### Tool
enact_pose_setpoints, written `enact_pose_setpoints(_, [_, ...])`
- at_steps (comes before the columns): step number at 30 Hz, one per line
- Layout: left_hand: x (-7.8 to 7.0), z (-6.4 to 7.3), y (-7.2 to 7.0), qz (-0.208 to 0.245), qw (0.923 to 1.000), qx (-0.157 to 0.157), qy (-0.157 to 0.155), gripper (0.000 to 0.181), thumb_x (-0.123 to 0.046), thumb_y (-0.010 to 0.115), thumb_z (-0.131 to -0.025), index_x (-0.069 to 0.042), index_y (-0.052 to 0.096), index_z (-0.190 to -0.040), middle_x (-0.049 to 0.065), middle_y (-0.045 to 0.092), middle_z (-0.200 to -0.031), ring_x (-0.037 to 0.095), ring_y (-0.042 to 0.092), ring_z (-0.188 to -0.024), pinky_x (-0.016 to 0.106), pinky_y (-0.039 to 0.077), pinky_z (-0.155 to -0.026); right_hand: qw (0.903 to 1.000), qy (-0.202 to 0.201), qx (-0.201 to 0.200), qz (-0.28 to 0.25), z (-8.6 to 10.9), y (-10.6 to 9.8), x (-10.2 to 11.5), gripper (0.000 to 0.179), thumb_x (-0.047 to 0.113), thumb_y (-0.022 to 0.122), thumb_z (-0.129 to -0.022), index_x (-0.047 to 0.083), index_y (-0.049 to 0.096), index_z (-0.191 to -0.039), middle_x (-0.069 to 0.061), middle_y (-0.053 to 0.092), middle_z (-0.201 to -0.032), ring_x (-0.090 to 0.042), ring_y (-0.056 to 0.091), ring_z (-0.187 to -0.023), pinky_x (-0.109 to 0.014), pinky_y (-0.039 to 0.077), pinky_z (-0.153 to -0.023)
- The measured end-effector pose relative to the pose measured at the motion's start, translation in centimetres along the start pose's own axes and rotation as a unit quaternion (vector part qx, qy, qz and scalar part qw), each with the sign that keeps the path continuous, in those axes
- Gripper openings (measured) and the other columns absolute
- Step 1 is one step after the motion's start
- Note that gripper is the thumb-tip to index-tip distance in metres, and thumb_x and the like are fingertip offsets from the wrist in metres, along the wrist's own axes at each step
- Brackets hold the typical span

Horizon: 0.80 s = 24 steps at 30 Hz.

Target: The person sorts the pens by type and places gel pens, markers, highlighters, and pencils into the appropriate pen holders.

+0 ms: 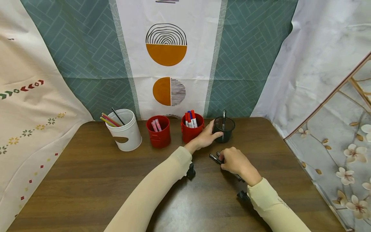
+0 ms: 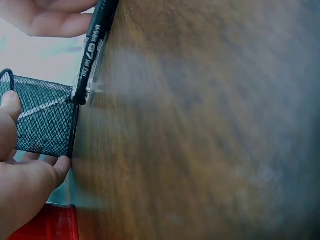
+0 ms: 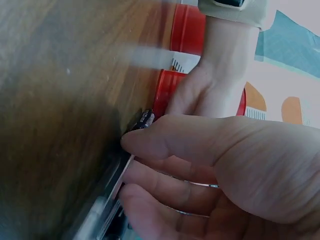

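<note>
A black mesh pen cup (image 1: 228, 129) stands at the back right of the table with a dark pen (image 1: 224, 116) upright in it. My left hand (image 1: 205, 136) holds the cup's side, thumb across the front, as the left wrist view shows on the mesh (image 2: 47, 117). Nearer me, my right hand (image 1: 237, 162) is low over the table at some black pens (image 1: 215, 158). In the right wrist view its thumb and fingers pinch a black pen (image 3: 145, 120). The palm hides part of the pens in the head view.
Left of the mesh cup stand a red cup (image 1: 189, 134) of red and blue markers, another red cup (image 1: 160, 138) with pink-white sticks, and a white bucket (image 1: 131, 138) holding colored sticks. Patterned cloth (image 1: 243, 58) hangs behind the brown table (image 1: 87, 180).
</note>
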<state>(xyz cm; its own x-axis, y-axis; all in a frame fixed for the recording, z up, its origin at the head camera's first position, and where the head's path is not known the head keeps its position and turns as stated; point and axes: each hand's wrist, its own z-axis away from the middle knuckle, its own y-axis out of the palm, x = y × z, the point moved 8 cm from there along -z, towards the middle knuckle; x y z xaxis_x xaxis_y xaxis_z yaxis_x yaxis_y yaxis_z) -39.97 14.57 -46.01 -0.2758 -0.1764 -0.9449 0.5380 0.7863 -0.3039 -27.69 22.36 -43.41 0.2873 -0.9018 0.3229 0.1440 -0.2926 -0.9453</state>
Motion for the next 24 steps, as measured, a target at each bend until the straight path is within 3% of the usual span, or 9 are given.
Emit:
enact_pose_setpoints(5, [-0.1,0.0,0.1,0.012,0.9999,0.005,0.01,0.075,-0.019,0.063,-0.109,-0.008,0.018,-0.168,0.015,0.037,-0.167,0.03,0.039,-0.154,0.047,0.033,-0.126,0.9991,-0.016,0.02,-0.034,0.0,-0.5,-0.2,0.015,0.001,0.082,-0.085,0.003,0.078,-0.099,0.002,0.063,-0.074,-0.013,0.058,-0.065,-0.033,0.054,-0.064])
enact_pose_setpoints(14, [0.0,-0.1,0.1,0.012,0.9999,0.006,0.009,0.077,-0.019,0.063,-0.108,-0.009,0.017,-0.168,0.017,0.035,-0.168,0.032,0.04,-0.153,0.05,0.033,-0.126,0.9938,-0.057,0.022,-0.092,0.5,-3.3,-1.3,0.015,0.0,0.077,-0.087,0.005,0.077,-0.102,0.004,0.071,-0.082,-0.01,0.064,-0.075,-0.031,0.056,-0.07])
enact_pose_setpoints(24, [-0.1,-0.1,0.1,0.013,0.9999,0.0,0.009,0.074,-0.019,0.065,-0.108,-0.014,0.022,-0.168,0.01,0.042,-0.164,0.024,0.044,-0.15,0.044,0.034,-0.126,0.9909,-0.03,0.001,-0.131,1.3,-6.7,-4.4,0.013,0.002,0.074,-0.093,0.006,0.073,-0.106,0.0,0.073,-0.088,-0.013,0.067,-0.071,-0.029,0.055,-0.064])
